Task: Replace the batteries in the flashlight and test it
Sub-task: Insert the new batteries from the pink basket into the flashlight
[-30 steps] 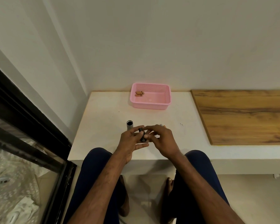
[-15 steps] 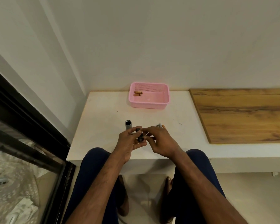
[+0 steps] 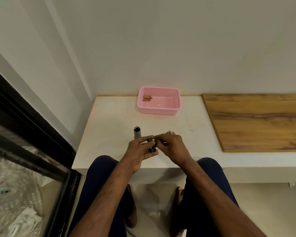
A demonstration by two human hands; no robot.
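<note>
Seated at a white ledge [image 3: 109,117], a person is working with both bare hands on a small black part, apparently a battery holder [image 3: 151,146] from a dismantled flashlight. Far left, a black-framed glass door [image 3: 24,134] is running alongside the ledge. Next comes the grey flashlight tube [image 3: 137,133], which is standing upright on the ledge with its open dark mouth facing up, just beyond the left hand [image 3: 140,154] and not held by it. That left hand is curling its thumb and fingers closed around the black holder, keeping it above the ledge's near edge. Against it, the right hand [image 3: 173,147] is pinching at the holder's upper end with its fingertips [image 3: 158,137]; whether something small is caught between them cannot be told. Just behind the right hand's knuckles, small metallic pieces [image 3: 170,132] are lying on the ledge, too small to identify. Farther back, against the wall, a pink plastic basket [image 3: 176,106] is holding a few copper-coloured batteries [image 3: 147,98] in its left corner. At right, a wooden board [image 3: 255,122] is covering the ledge.
</note>
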